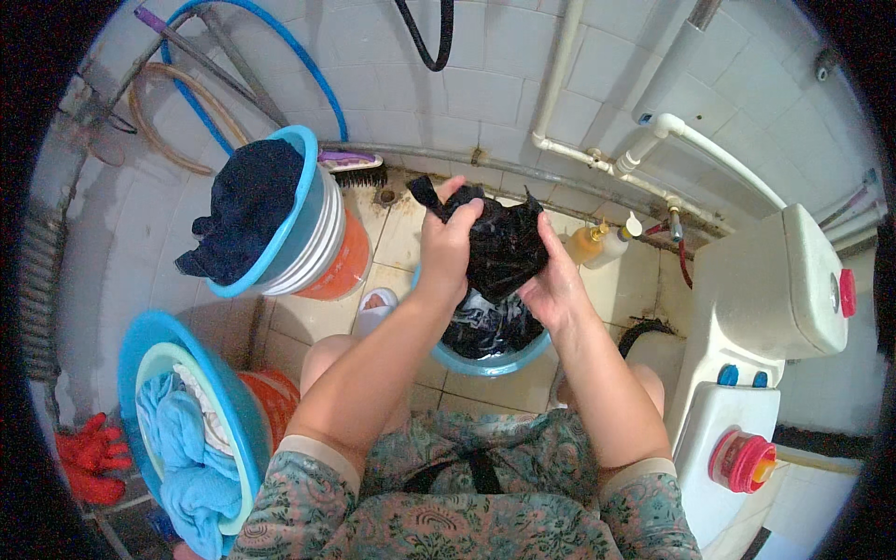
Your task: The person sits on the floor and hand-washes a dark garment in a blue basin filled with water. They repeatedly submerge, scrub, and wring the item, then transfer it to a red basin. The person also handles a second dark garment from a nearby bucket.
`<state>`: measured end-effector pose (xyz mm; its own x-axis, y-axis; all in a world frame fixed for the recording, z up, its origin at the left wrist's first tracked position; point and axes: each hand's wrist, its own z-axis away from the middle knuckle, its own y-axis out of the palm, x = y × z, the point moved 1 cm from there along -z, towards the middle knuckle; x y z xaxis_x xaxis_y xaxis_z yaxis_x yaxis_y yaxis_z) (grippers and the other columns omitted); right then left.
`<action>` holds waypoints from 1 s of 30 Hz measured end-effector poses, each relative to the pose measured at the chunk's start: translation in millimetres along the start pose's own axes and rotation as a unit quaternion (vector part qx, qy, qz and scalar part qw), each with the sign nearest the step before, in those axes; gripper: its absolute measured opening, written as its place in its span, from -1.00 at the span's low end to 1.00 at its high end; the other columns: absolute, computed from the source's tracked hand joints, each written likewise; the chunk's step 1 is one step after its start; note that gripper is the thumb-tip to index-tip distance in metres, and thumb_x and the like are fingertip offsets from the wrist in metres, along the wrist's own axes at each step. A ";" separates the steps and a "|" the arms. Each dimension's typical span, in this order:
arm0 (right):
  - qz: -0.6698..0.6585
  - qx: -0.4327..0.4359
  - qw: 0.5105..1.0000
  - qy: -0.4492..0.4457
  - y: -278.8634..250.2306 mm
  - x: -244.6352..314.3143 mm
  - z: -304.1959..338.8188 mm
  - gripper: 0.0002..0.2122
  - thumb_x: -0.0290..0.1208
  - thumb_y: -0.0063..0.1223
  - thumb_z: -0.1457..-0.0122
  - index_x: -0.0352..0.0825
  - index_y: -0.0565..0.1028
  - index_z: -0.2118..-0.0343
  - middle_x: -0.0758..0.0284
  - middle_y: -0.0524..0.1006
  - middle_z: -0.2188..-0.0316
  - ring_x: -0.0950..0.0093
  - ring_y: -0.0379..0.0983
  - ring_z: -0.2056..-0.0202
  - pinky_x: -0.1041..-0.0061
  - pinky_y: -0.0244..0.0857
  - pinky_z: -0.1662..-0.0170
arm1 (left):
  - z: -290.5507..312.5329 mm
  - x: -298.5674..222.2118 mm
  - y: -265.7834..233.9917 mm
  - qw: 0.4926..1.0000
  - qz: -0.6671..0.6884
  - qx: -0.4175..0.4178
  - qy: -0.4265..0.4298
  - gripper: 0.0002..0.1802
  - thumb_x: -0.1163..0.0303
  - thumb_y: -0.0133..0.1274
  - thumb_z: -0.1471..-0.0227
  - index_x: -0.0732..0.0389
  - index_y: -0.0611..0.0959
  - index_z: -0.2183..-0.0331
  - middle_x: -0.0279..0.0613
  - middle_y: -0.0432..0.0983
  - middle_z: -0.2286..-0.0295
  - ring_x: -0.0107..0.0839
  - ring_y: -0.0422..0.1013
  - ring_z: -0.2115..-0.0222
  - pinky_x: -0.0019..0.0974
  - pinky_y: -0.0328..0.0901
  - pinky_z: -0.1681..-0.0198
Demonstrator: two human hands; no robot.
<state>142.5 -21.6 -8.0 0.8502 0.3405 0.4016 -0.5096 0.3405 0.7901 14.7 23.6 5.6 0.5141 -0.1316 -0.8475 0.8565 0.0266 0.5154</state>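
Observation:
Between my two hands is a wet, bunched black garment [504,245], lifted over a blue basin [495,366] on the tiled floor. My left hand [448,241] grips its left side, thumb on top, with a strip of cloth sticking up past the fingers. Along the right edge, my right hand [553,280] is closed on the cloth, its fingers partly hidden behind it. More dark wet cloth [487,329] lies in the basin just below. What kind of garment I hold cannot be made out.
At left, dark clothing hangs over a blue basin [308,187] on an orange-white bucket [341,257]. Nearer, another basin holds blue towels [187,448]. Pump bottles [611,245] stand behind the right hand. A toilet [747,289] is at right, a scrubbing brush [355,163] by the wall.

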 end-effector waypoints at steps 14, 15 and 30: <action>0.031 -0.088 0.982 -0.165 -26.5 33.9 17.3 -0.76 -0.46 -0.06 -0.13 -0.21 0.34 0.11 0.37 0.46 0.21 0.42 0.37 0.16 0.36 0.24 0.04 | -7.0 -11.3 -21.0 0.908 -0.386 -0.008 0.162 -0.39 0.35 0.04 0.05 0.24 0.25 -0.04 0.02 0.29 0.12 -0.17 0.32 0.15 -0.20 0.18 0.02; 0.036 -0.081 0.983 -0.163 -24.1 34.0 19.6 -0.76 -0.46 -0.06 -0.13 -0.22 0.34 0.11 0.37 0.45 0.21 0.42 0.37 0.16 0.36 0.24 0.04 | -6.0 -12.1 -20.0 0.808 -0.519 -0.023 0.279 -0.38 0.35 0.05 0.06 0.26 0.25 -0.04 0.04 0.27 0.11 -0.14 0.31 0.14 -0.20 0.17 0.00; 0.221 0.033 0.970 -0.098 0.9 39.7 44.0 -0.62 -0.63 0.04 0.01 -0.30 0.35 0.07 0.27 0.43 0.26 0.46 0.39 0.23 0.49 0.31 0.17 | 12.6 -27.4 9.3 0.907 -0.401 0.123 0.038 -0.66 0.25 0.03 -0.02 0.37 0.53 0.30 -0.15 0.52 0.42 -0.43 0.40 0.38 -0.36 0.27 0.25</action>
<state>181.6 -46.4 29.0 0.5627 0.2658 0.7828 -0.8260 0.1409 0.5458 8.0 14.9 35.2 -0.2604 0.0588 -0.9637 0.9253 -0.2700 -0.2665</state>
